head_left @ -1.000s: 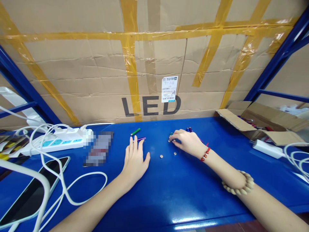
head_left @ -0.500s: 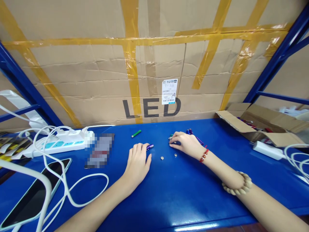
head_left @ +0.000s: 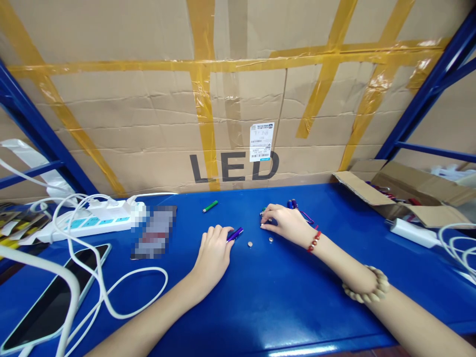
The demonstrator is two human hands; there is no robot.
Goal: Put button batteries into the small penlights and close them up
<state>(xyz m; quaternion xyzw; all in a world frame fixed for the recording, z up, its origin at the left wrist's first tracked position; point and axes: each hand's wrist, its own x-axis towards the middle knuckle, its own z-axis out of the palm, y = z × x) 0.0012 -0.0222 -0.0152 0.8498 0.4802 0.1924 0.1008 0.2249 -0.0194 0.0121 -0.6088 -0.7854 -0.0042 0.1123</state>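
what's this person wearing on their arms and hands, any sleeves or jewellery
No sleeves show: both forearms are bare. The right hand has a red bead bracelet at the wrist and a chunkier pale wooden bead bracelet further up the forearm. The left hand wears nothing, with no rings or gloves visible.

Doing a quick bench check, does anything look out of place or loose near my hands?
Two small button cells lie loose on the blue table, between the left hand holding a purple tube and the right hand.
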